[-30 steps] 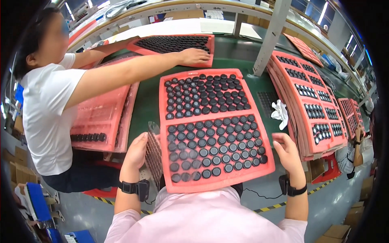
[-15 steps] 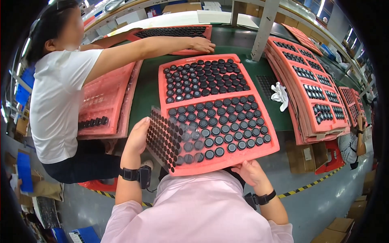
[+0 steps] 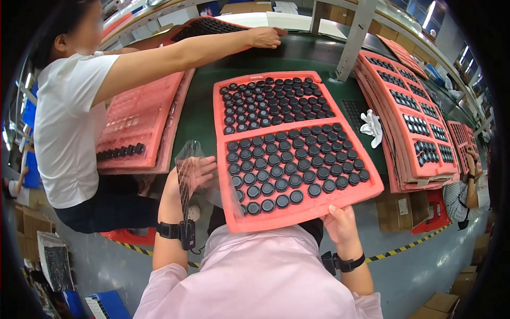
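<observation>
Head view: the left hand point(image 3: 194, 173) grips a clear plastic sheet point(image 3: 186, 175) studded with small dark dots, held upright just left of a red tray point(image 3: 234, 212). That tray, filled with round black caps point(image 3: 281, 170), lies on the green counter point(image 3: 199, 111), its near edge overhanging. The right hand point(image 3: 340, 226) grips this near edge from below. A co-worker's hand point(image 3: 264, 37) rests on a far tray point(image 3: 202, 26).
</observation>
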